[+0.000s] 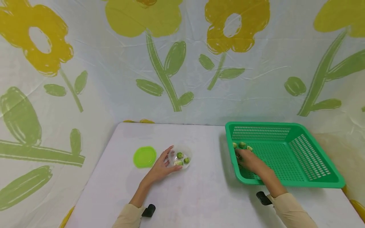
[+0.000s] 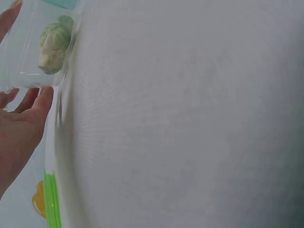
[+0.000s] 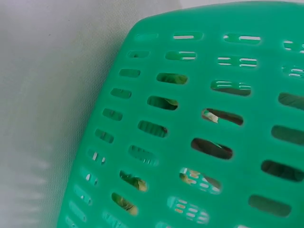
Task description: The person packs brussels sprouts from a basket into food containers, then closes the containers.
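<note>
My left hand [image 1: 161, 167] holds a clear round plastic container [image 1: 188, 152], thumb and fingers spread around its side. Several Brussels sprouts lie inside it, one [image 2: 56, 45] showing through the wall in the left wrist view. My right hand [image 1: 249, 161] reaches down into the left end of a green plastic basket [image 1: 308, 182]. Next to its fingers sit several Brussels sprouts [image 1: 242, 145]. Those fingertips are hidden in the head view. In the right wrist view the slotted basket wall [image 3: 190, 118] covers most of the hand, so its grip does not show.
A bright green lid [image 1: 144, 157] lies flat on the white table [image 1: 182, 202], left of the container. Behind the table hangs a white cloth [image 1: 256, 88] with a flower print. The basket takes up the table's right side, its rim raised.
</note>
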### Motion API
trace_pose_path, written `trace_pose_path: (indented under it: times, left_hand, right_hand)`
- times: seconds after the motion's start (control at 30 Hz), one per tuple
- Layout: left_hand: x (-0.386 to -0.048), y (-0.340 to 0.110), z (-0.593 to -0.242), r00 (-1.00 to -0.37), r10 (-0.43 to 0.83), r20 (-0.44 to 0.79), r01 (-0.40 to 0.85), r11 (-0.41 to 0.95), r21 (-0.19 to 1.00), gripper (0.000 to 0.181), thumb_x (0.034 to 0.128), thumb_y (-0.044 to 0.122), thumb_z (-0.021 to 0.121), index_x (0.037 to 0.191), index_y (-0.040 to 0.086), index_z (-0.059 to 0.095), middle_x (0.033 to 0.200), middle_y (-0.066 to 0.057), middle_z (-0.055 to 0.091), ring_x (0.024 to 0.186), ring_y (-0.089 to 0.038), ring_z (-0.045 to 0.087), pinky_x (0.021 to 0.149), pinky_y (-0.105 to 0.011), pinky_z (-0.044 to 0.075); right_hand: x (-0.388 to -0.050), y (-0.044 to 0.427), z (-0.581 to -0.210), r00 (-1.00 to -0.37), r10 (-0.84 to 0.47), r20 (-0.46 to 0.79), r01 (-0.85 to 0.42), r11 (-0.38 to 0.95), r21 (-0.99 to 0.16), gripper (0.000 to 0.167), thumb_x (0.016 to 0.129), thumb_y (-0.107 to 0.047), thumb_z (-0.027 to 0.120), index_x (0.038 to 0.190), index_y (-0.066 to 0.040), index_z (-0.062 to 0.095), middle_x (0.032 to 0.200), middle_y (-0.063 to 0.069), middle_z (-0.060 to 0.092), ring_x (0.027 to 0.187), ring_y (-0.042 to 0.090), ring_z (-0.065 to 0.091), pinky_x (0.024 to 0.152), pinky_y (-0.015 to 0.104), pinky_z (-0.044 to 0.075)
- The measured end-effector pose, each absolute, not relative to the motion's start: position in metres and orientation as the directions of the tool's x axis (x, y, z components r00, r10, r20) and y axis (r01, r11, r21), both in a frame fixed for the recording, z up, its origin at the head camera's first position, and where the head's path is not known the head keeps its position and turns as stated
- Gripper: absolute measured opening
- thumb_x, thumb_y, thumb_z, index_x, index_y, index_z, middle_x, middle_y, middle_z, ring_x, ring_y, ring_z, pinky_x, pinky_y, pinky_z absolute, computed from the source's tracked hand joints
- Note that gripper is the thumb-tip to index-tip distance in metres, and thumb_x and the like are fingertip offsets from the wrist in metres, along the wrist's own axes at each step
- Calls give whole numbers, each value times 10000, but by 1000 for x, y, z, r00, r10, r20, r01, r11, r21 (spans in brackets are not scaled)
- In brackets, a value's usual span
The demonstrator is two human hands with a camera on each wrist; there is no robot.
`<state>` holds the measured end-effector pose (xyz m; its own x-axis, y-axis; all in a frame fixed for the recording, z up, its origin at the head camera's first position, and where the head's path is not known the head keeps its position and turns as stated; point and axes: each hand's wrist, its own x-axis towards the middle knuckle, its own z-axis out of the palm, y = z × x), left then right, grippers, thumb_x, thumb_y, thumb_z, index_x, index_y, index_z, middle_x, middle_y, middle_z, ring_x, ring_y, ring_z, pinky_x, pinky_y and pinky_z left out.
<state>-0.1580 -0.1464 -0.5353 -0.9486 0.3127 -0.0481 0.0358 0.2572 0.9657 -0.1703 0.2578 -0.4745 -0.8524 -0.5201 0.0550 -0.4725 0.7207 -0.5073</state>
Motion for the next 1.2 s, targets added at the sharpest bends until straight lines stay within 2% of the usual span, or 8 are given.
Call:
trace_pose_path:
  times: [0.13, 0.23, 0.3, 0.4, 0.5, 0.67, 0.77, 1.2]
  left_hand:
    - [-159, -147, -537, -947, 319, -45, 37, 249, 968, 1032, 836, 268, 889, 1645, 188, 252, 1624, -135, 316, 1511, -278, 297, 1199, -435, 317]
    - [-159, -147, -537, -947, 318, -39, 42, 246, 968, 1034, 835, 274, 889, 1645, 186, 252, 1626, -139, 314, 1513, -286, 293, 1199, -450, 316]
    - [-159, -147, -537, -948, 315, -36, 46, 249, 967, 1031, 837, 276, 888, 1644, 185, 254, 1625, -137, 317, 1513, -287, 293, 1198, -455, 317]
    - [-158, -147, -538, -948, 317, -32, 49, 247, 968, 1027, 842, 273, 884, 1645, 178, 252, 1624, -136, 320, 1514, -291, 290, 1199, -466, 313]
    - [-158, -147, -538, -947, 320, -35, 48, 246, 968, 1026, 843, 269, 883, 1646, 180, 250, 1622, -128, 323, 1513, -285, 290, 1201, -461, 311]
    - [-158, -147, -538, -949, 314, -37, 45, 250, 967, 1024, 842, 263, 884, 1646, 192, 253, 1619, -120, 328, 1511, -277, 294, 1203, -449, 311]
    - [-157, -147, -537, -950, 310, -37, 45, 252, 967, 1021, 843, 263, 883, 1645, 193, 255, 1618, -123, 329, 1508, -276, 300, 1203, -448, 312]
    - [-156, -146, -536, -950, 308, -44, 40, 260, 965, 1009, 843, 266, 883, 1640, 226, 266, 1618, -108, 330, 1506, -268, 305, 1203, -434, 315]
  right_hand:
    - [-171, 256, -473, -864, -502, 41, -451, 736, -505, 115, 916, 125, 653, 940, 22, 607, 845, 139, 671, 753, 286, 663, 621, 395, 557]
    - [-171, 256, -473, -864, -500, 53, -455, 733, -505, 155, 910, 135, 650, 1061, 124, 615, 867, 175, 683, 763, 300, 673, 625, 396, 564]
    - [-171, 257, -474, -863, -502, 66, -463, 729, -504, 158, 907, 146, 643, 1060, 132, 607, 841, 158, 671, 722, 256, 647, 600, 366, 541]
    - [-172, 258, -475, -865, -496, 80, -460, 719, -520, 105, 905, 157, 633, 920, 60, 597, 745, 71, 594, 646, 144, 529, 557, 295, 442]
    - [-172, 259, -476, -867, -488, 103, -459, 701, -545, 275, 907, 150, 642, 784, -71, 536, 688, 2, 524, 629, 91, 465, 553, 269, 403]
    - [-168, 262, -473, -869, -462, 178, -478, 691, -542, 121, 872, 150, 691, 930, 45, 678, 852, 129, 678, 738, 227, 650, 633, 366, 563]
    - [-165, 263, -471, -867, -446, 223, -493, 700, -517, 201, 835, 173, 719, 1025, 114, 688, 935, 213, 694, 786, 319, 681, 663, 431, 594]
    - [-160, 266, -470, -844, -370, 389, -526, 715, -461, 259, 814, 150, 780, 1054, 95, 699, 933, 173, 682, 770, 290, 675, 638, 385, 598]
